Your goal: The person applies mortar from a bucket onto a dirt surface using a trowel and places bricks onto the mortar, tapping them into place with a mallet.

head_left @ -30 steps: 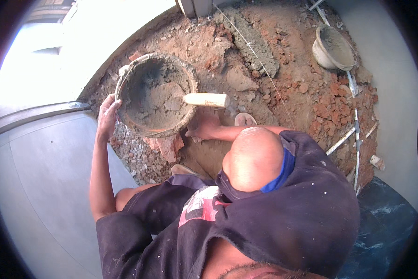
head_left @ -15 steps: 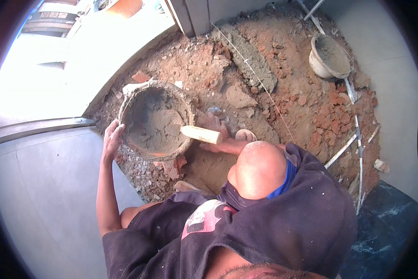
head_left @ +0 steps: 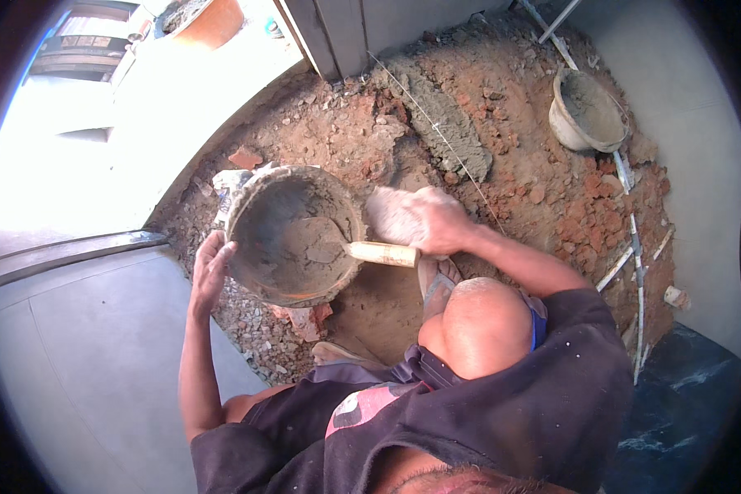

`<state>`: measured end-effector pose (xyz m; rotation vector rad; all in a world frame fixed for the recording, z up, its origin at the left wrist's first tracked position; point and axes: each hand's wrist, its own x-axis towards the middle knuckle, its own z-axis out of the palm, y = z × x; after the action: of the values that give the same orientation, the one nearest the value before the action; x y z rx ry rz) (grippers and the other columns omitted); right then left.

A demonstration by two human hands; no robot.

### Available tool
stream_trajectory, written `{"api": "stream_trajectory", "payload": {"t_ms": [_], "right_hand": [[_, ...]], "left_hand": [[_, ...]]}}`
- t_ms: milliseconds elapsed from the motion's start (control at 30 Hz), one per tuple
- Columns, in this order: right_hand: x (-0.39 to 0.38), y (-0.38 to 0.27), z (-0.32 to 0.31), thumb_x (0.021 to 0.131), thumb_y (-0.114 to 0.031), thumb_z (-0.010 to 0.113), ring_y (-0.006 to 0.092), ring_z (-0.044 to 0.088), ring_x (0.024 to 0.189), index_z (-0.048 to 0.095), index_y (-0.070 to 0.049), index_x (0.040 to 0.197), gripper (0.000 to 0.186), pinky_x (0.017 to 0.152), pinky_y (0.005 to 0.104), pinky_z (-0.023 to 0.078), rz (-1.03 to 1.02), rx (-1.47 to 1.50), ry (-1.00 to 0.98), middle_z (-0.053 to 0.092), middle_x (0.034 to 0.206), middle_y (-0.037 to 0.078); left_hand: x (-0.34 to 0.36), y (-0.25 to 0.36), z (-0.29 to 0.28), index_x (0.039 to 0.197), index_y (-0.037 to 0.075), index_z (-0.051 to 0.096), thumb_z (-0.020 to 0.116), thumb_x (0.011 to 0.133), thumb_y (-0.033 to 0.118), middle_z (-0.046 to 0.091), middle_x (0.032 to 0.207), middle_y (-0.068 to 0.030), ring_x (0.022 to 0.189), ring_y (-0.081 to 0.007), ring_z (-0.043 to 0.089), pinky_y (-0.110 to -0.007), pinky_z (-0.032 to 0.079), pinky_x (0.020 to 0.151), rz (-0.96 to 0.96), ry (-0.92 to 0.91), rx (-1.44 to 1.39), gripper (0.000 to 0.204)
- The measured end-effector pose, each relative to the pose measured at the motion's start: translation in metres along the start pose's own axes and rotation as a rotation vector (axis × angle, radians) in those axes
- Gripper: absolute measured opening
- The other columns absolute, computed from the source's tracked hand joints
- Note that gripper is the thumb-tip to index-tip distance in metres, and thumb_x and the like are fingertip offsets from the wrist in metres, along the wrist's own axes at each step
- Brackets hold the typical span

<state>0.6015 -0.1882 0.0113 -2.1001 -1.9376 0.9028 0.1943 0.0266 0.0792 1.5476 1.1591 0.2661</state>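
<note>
Currently, the left hand (head_left: 211, 270) grips the rim of a round, dark, mortar-crusted basin (head_left: 255, 216), its fingers bent at the basin's near left edge. The basin lies directly to the right of these fingers, and grey-brown wet mortar (head_left: 294, 272) covers its floor. A trowel with a pale, cylindrical wooden handle (head_left: 384, 254) rests with its blade in the mortar; the handle projects over the basin's right rim and ends just below the right-hand fingers. Contact between the handle and those fingers cannot be determined.

The right hand (head_left: 440, 222) is clasped around a rough, pale reddish, brick-like lump (head_left: 393, 216). The lump is blurred and extends leftward from the fingers toward the basin rim. Below these fingers is a sandalled foot (head_left: 439, 284).

Beyond the right-hand fingers, a thin white string (head_left: 469, 171) crosses a long strip of grey mortar (head_left: 444, 123). Well to the right of the same fingers, a pale, round pan (head_left: 568, 128) contains grey mortar.
</note>
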Motion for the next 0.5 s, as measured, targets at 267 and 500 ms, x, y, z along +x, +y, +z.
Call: {"api": "stream_trajectory", "payload": {"t_ms": [267, 500], "right_hand": [[0.012, 0.110, -0.100, 0.059, -0.044, 0.086, 0.0332, 0.048, 0.127, 0.052, -0.015, 0.138, 0.091, 0.110, 0.0475, 0.040, 0.200, 0.141, 0.348, 0.044, 0.138, 0.017], [0.123, 0.178, -0.109, 0.063, -0.038, 0.086, 0.0384, 0.045, 0.130, 0.060, -0.015, 0.131, 0.076, 0.109, 0.0473, 0.039, 0.261, 0.224, 0.618, 0.045, 0.139, 0.020]], "left_hand": [[0.011, 0.017, 0.013, 0.106, 0.005, 0.058, 0.056, 0.096, 0.018, 0.054, 0.086, 0.0046, 0.075, -0.0047, 0.046, -0.021, 0.038, 0.067, 0.031, -0.024, 0.007, 0.017], [0.015, 0.004, 0.018, 0.108, 0.001, 0.056, 0.055, 0.097, 0.017, 0.055, 0.095, 0.0018, 0.086, -0.0074, 0.046, -0.023, 0.038, 0.079, 0.049, 0.010, -0.105, 0.019]]}}
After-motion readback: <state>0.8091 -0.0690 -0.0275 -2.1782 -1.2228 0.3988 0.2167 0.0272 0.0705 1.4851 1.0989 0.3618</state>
